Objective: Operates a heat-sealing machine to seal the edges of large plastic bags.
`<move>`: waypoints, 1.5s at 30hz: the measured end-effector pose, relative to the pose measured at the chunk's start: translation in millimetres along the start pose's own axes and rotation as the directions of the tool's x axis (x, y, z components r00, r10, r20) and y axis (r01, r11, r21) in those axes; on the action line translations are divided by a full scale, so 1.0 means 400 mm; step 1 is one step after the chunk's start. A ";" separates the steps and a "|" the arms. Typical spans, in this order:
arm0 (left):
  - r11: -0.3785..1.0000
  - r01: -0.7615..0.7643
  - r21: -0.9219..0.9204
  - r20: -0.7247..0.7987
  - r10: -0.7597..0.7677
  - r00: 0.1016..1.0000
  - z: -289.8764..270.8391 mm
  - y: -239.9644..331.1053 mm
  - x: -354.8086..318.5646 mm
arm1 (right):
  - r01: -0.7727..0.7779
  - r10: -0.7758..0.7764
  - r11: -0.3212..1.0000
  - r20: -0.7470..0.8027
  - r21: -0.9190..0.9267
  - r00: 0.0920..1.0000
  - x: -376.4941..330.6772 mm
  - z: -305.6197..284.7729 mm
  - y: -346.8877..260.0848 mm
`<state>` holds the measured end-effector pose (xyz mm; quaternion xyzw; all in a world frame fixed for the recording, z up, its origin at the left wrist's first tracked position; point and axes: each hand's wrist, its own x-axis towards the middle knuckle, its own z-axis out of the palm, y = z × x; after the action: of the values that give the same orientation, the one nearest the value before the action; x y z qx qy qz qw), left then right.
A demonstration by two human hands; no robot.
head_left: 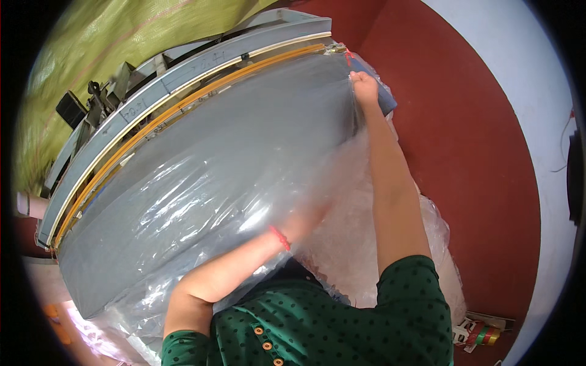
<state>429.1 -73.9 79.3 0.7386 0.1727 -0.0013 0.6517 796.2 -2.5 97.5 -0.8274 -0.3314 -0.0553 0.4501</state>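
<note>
Roughly halfway: right hand pinches plastic film at grey panel far corner; left hand under film, grip unclear; near edge unwrapped.

- The person wears a dark green top with small black dots and short sleeves.
- Down the front of the top goes a row of small round orange-brown buttons.
- A thin red thread bracelet is around the left wrist.

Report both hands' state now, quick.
Left hand: under the clear plastic sheet, blurred; grip cannot be told.
Right hand: closed, pinching the sheet's far edge at the grey table.
</note>
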 end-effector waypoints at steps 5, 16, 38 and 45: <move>0.991 0.011 0.133 -0.170 0.012 0.985 -0.008 -0.006 0.042 | 0.011 -0.009 0.999 -0.083 0.032 0.997 -0.011 -0.003 0.004; 0.996 0.055 -0.066 0.569 -0.008 0.822 0.041 -0.028 -0.026 | 0.022 -0.023 0.982 0.003 0.189 1.000 -0.007 -0.017 0.006; 0.494 0.159 -0.855 0.235 0.096 0.967 0.034 -0.080 -0.114 | 0.009 0.000 0.997 -0.099 0.081 0.995 -0.012 -0.010 -0.015; 0.539 0.039 -0.841 0.265 0.348 0.899 -0.199 0.057 -0.499 | -0.048 0.025 0.968 0.097 0.245 0.995 -0.013 0.010 -0.023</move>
<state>229.5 -49.9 158.6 0.3382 -0.0527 -0.0123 0.9395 785.9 1.7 99.8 -0.7725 -0.3412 0.0333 0.5346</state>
